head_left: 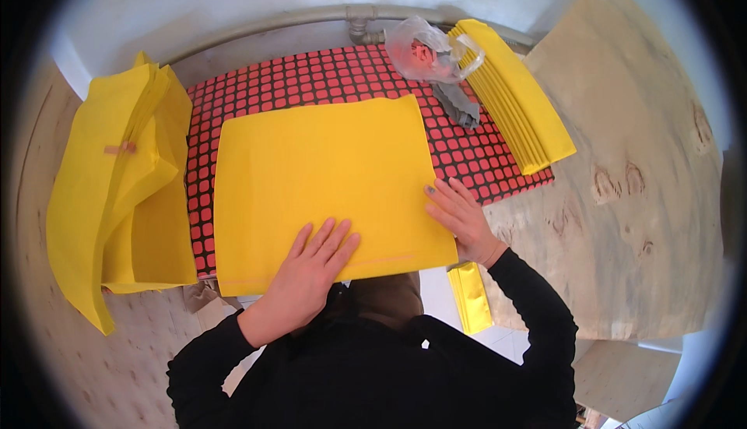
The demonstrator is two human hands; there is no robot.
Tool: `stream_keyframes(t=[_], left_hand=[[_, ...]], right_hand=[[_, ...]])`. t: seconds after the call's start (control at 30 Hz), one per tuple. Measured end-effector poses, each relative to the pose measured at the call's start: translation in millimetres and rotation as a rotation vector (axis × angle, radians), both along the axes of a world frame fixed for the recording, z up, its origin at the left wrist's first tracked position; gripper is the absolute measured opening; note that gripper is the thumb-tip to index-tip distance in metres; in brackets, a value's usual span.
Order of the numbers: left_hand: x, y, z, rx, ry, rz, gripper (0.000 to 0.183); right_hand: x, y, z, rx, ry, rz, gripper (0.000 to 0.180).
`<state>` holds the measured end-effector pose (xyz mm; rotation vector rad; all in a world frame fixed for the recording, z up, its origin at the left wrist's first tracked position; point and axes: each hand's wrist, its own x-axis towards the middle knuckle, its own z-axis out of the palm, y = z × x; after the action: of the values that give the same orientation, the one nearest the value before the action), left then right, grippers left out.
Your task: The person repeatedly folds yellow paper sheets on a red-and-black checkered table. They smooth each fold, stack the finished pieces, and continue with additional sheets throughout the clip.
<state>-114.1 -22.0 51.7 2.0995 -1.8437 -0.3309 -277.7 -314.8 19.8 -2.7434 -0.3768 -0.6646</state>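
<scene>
A large yellow sheet of paper or thin fabric (321, 172) lies flat before me on a red-and-black patterned table covering (262, 87). Near its front edge my left hand (312, 271) rests palm down on it, fingers slightly spread. My right hand (461, 216) is at the sheet's right edge, fingertips on top; its thumb is hidden, so I cannot tell whether it pinches the edge. A thin pinkish line runs along the sheet's front edge.
Large folded yellow sheets (99, 178) stand at the left. At the back right lie a stack of folded yellow pieces (513, 96), a clear plastic bag (417, 55) with red bits and a grey scrap (455, 105). Plywood (618, 195) extends right; another yellow bundle (471, 300) is lower down.
</scene>
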Motion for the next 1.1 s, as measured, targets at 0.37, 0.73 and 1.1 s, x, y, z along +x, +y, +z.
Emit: stream_keyframes(t=[0.37, 0.73, 1.1], left_hand=[[-0.3, -34.8, 6.3, -0.037, 0.002, -0.3, 0.084], [76.8, 11.8, -2.5, 0.093, 0.332, -0.13, 0.069], [95.3, 99.0, -13.9, -0.435, 1.003, 0.614, 0.108]], right_hand=[[10.2, -4.1, 4.8, -0.059, 0.145, 0.206, 0.041], [10.3, -6.6, 20.4, 0.263, 0.27, 0.139, 0.036], [41.9, -36.0, 32.9, 0.825, 0.604, -0.19, 0.022]])
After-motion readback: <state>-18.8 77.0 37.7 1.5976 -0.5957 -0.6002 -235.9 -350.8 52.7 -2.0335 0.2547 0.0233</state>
